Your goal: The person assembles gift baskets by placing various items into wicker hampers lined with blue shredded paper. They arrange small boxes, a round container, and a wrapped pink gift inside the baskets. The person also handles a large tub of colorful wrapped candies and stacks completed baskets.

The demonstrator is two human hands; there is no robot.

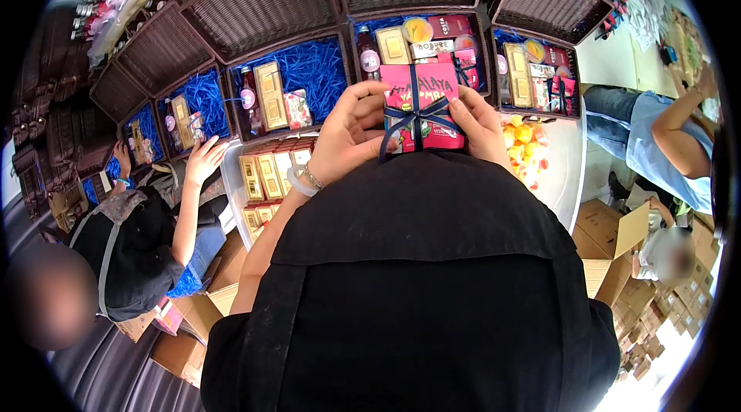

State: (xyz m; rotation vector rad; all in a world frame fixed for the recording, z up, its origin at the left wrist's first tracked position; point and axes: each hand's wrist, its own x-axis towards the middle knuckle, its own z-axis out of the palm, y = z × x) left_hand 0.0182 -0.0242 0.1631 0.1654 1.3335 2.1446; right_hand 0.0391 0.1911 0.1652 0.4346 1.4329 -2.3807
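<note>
Both hands hold a pink box (421, 107) tied with a dark blue ribbon (417, 115), up in front of the chest, above the near edge of the table (567, 172). The left hand (347, 134) is curled around the box's left side, thumb reaching onto the top near the ribbon. The right hand (478, 126) closes on the right side, fingers bent over the edge. Neither hand is fully shut; both are clamped on the box.

Beyond the box, an open hamper (421, 45) sits at the table's far side, lined with blue shred and already packed with a bottle (368, 53), a gold box (392, 45) and small tins. Similar hampers stand to its left (293, 84) and right (536, 72).

Risks, as I judge them: the ribbon crosses just where the fingers press, so a tug could slide it off a corner or loosen the bow. The hamper looks crowded; forcing the box in could tip the bottle or crush the packets. A pile of yellow pieces (523, 142) lies near the table's right edge, just beside the right hand, and an elbow swing might scatter it. Another person's hand (202, 159) rests on the left edge, well apart.
</note>
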